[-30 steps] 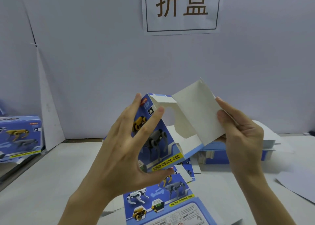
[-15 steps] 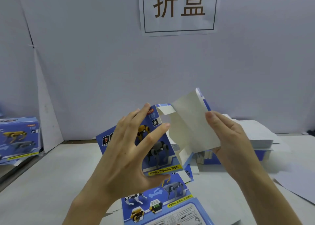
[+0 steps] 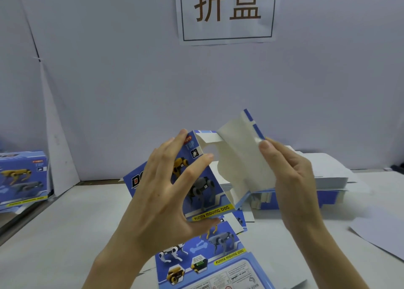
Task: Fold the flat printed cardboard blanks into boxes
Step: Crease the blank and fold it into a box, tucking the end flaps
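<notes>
Half-folded box (image 3: 201, 186) is held in the air above the middle of the tabletop (image 3: 65, 234), long axis roughly upright. The left hand (image 3: 161, 192) grips the printed dog panel, thumb under its bottom edge and fingertips at the top. The right hand (image 3: 290, 175) pinches the white inner panel (image 3: 242, 157), thumb in front. The panels stand open like a tent, with the white one to the right of the left fingers, so the closing fold probably falls to the nearer right hand. The right fingers are hidden behind the card, the lower flaps are hard to make out, and the spare blank (image 3: 209, 262) at the near edge is cut off.
</notes>
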